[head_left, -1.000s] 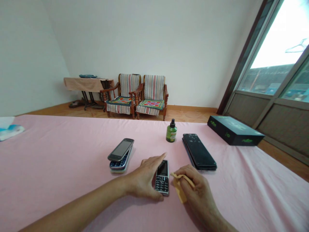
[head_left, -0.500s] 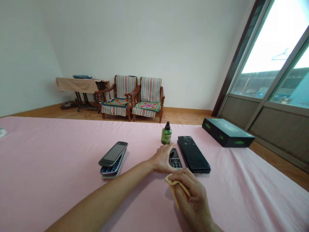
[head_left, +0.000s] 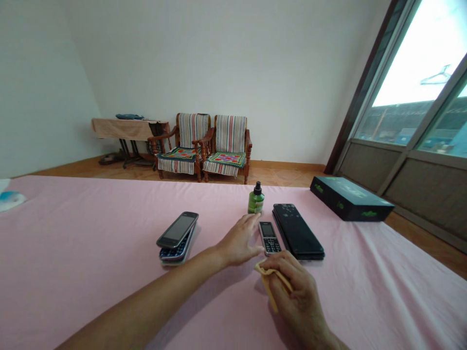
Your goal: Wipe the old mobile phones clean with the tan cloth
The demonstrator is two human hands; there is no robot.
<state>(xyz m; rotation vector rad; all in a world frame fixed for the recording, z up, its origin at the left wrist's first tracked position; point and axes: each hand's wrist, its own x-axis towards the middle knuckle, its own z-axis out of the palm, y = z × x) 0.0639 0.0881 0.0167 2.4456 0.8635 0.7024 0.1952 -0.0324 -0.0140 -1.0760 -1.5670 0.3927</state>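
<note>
Pink sheet is spreading out in front of the person, and a little phone is lying flat on it, face up, just to the left of a stack of big black phones. A green bottle is standing upright a bit farther away. The left hand is hovering beside the little phone with its thumb and fingers spread wide. It is not gripping anything, and from where I am standing I cannot tell if it is touching the phone. The right hand is pinching a folded yellow rag, close to the near end of the little phone. The rag is looking thin and soft, and its loose end is hanging down.

The little phone is looking light and stiff to me, so I am guessing one hand would be enough for it. Its sides are looking smooth and maybe a bit slippery. The long edges are seeming best for holding, so nobody is squashing the keys or the screen, which could crack in a fall. Over on the left, another pile of phones is sitting crookedly, with the top one tilting.
</note>
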